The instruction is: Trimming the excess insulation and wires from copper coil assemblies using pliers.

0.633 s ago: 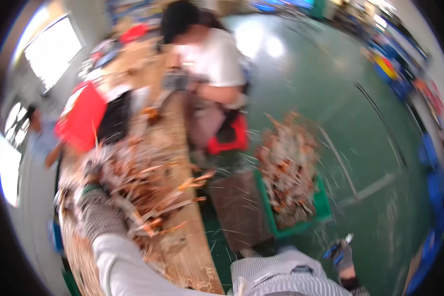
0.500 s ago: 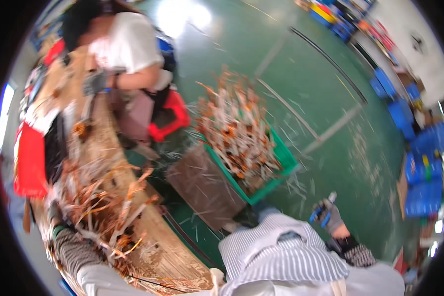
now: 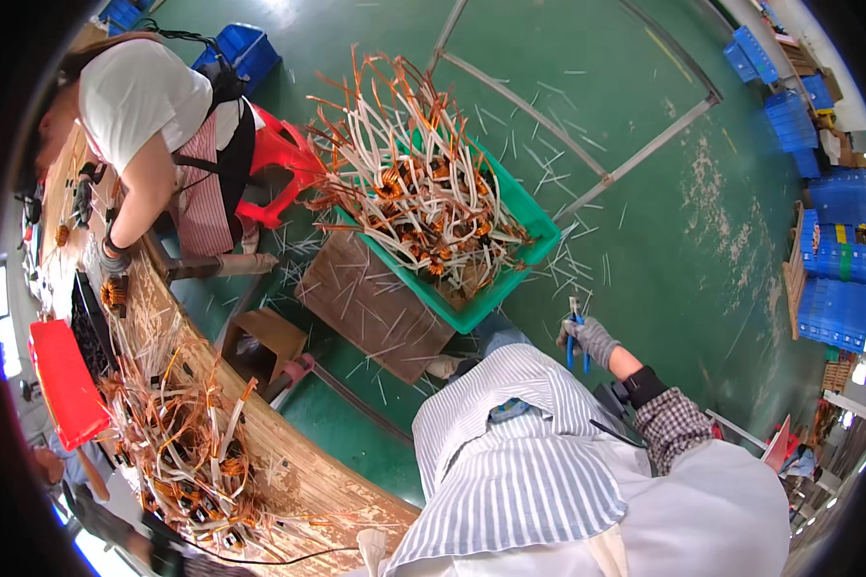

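My right hand (image 3: 595, 341), in a grey glove, is closed round blue-handled pliers (image 3: 575, 332), out over the floor to the right of my striped apron. At the far lower left my left hand (image 3: 101, 519), in a dark glove, reaches past the pile of copper-wound coils with white-sleeved leads (image 3: 192, 442) on the wooden bench (image 3: 303, 481). Its fingers are dim and squeezed at the picture's rim, so their hold cannot be made out. Ahead of me a green crate (image 3: 539, 231) is heaped with similar coils, their bare copper ends sticking up.
A co-worker in a white shirt (image 3: 149, 96) handles a coil (image 3: 114, 291) at the bench, beside a red stool (image 3: 284, 159). A brown board (image 3: 370, 308) lies by the crate. Under the bench is a cardboard box (image 3: 265, 346). A red bin (image 3: 67, 385) stands on the bench; blue crates (image 3: 837, 260) are stacked right.
The view has shifted, with the crate and co-worker now further left. My left hand has moved down toward the rim, beyond the coil pile. My right hand still grips the pliers.
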The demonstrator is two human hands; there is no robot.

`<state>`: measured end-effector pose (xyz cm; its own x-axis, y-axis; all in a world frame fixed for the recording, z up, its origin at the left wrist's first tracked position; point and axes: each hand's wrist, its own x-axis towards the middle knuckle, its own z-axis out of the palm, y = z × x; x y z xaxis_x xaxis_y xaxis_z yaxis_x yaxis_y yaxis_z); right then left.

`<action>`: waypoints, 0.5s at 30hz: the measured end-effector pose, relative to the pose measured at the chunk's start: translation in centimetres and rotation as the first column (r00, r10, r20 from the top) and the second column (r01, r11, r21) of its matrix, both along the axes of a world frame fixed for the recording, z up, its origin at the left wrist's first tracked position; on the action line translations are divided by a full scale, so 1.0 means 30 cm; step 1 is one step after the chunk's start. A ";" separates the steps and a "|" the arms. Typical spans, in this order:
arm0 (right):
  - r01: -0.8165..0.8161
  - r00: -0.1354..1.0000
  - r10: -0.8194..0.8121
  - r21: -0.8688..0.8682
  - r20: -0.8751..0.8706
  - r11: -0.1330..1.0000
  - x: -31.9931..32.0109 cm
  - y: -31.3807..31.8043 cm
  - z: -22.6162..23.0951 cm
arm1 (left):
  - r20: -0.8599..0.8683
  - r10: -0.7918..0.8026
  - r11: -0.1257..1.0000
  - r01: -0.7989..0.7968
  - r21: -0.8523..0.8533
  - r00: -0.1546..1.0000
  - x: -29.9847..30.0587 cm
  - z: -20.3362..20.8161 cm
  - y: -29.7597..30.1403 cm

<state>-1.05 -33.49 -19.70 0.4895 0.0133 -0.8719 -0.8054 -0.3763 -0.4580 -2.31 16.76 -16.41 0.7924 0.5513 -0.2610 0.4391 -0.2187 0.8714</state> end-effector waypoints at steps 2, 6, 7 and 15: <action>-0.028 0.999 0.027 -0.022 -0.038 0.999 0.047 -0.011 -0.083 | 0.003 -0.028 0.999 0.028 -0.015 1.000 -0.023 0.022 -0.073; -0.026 0.996 0.026 -0.005 -0.086 1.000 0.109 -0.012 -0.246 | 0.030 -0.088 0.995 0.089 -0.039 0.996 0.052 -0.069 -0.240; -0.045 0.996 0.046 0.019 -0.074 0.999 0.124 -0.016 -0.278 | 0.037 -0.111 0.992 0.113 -0.051 0.993 0.065 0.008 -0.273; 0.240 0.966 -0.243 -0.045 -0.086 0.970 -0.088 -0.222 -0.344 | -0.613 -0.614 0.681 0.727 -0.092 0.498 0.603 -0.696 -0.869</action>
<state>-3.68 -40.15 -30.02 0.3941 -0.1262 -0.9104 -0.9116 -0.1802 -0.3696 15.77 -9.32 -37.27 0.6713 -0.0066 -0.7412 0.4723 -0.7668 0.4346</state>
